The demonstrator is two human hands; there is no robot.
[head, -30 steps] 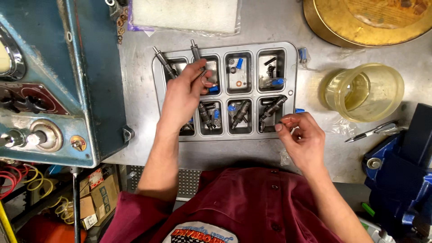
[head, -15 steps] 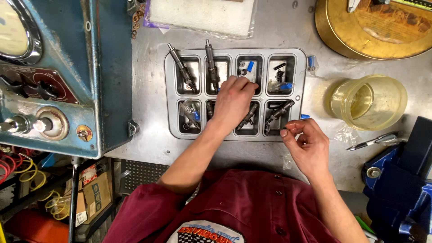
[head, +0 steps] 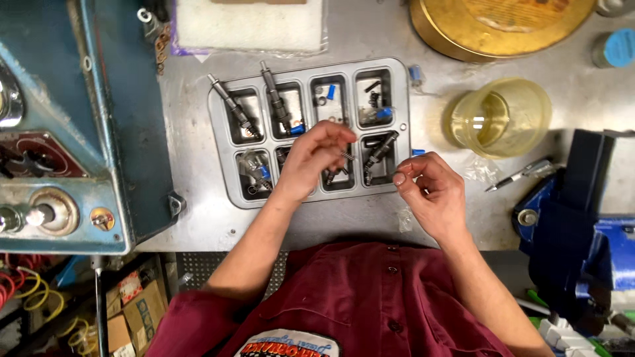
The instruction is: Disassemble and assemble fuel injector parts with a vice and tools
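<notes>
**Hands above a compartment tray of small parts**

Head view, looking down on a metal counter (head: 370, 225). The left hand (head: 311, 158) hovers over the lower middle compartments of an eight-compartment metal tray (head: 405, 132), its fingertips pinched on a small spring (head: 346, 156), so the grip is clenched on that part. The right hand (head: 430, 188) rests just beside the tray's lower right corner, thumb and forefinger pressed together; whether anything lies between them cannot be told. Long metal injectors (head: 233, 106) lean out of the upper left compartments; another injector (head: 380, 151) lies in the lower right one. A yellowish plastic cup (head: 499, 118) stands right of the tray, a pen (head: 519, 175) below it, a blue vise (head: 582, 231) at the counter's right edge, and a blue test machine (head: 73, 132) on the left.
</notes>
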